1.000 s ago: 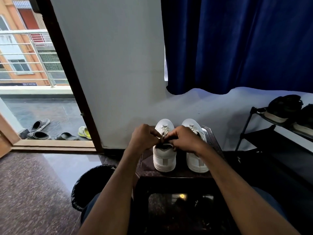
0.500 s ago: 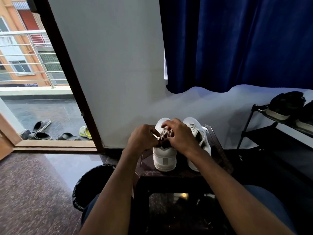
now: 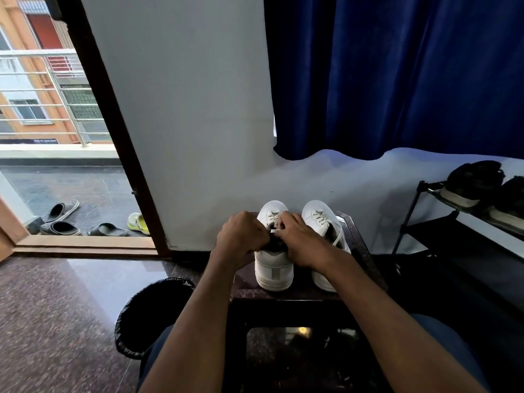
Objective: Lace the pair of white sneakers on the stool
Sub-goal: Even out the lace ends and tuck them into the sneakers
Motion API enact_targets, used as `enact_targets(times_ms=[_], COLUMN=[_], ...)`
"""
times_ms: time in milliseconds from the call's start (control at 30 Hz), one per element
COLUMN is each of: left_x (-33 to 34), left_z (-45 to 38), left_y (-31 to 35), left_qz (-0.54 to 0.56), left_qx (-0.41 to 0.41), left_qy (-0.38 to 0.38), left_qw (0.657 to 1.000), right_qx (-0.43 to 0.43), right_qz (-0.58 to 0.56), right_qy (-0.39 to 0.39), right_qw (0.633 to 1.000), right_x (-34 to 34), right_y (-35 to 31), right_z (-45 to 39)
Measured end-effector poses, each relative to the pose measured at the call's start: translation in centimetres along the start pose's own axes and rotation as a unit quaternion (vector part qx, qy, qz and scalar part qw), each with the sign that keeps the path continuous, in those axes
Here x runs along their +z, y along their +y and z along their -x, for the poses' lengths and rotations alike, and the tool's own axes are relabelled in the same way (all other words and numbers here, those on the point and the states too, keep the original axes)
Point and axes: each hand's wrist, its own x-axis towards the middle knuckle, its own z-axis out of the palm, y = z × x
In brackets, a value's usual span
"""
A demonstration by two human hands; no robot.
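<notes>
- Setting: two white sneakers stand side by side, toes toward the wall, on a dark stool (image 3: 365, 268) at lower centre of the frame.
- Left hand (image 3: 241, 239): fingers curled at the collar of the left sneaker (image 3: 273, 268); what it holds is hidden under the knuckles.
- Right hand (image 3: 303, 245): curled over the same shoe's tongue, fingertips pinching a pale lace end (image 3: 276, 230) just below the crossed lacing.
- Change: half a second ago the right hand reached higher up the lacing; it has since drawn back toward the collar, and the left hand has closed in beside it.
- Reading: the work has probably moved to the upper eyelets of this shoe.
- Right sneaker (image 3: 323, 222): untouched, lower rows laced, a loose lace trailing down its outer side.
</notes>
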Motion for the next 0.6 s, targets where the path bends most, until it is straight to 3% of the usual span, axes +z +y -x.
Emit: enact_targets(times_ms=[167,233,300,400,600], left_x=[-0.5,-0.5,-0.7,-1.0,-1.4], left_z=[0.4,0.4,0.4,0.3,0.2], left_y=[-0.2,-0.2,0.0,0.1,0.3], left_qz=[0.027,0.038,0.049,0.046,0.071], left_qx=[-0.018,-0.022,-0.023,-0.036,-0.052], left_qy=[-0.009,-0.019,-0.038,-0.055,-0.072], left_qw=[0.999,0.999,0.998,0.997,0.993], right_qx=[0.056,0.059,0.062,0.045,0.036], right_qz=[-0.125,-0.174,-0.215,-0.194,-0.170], right_qy=[0.140,0.117,0.047,-0.020,-0.025], right_qw=[0.981,0.976,0.973,0.980,0.984], right_x=[-0.9,-1.0,-1.3,-1.4,-1.3], right_y=[0.3,0.2,0.2,0.2,0.6], right_z=[0.4,0.7,1.1,1.1,0.6])
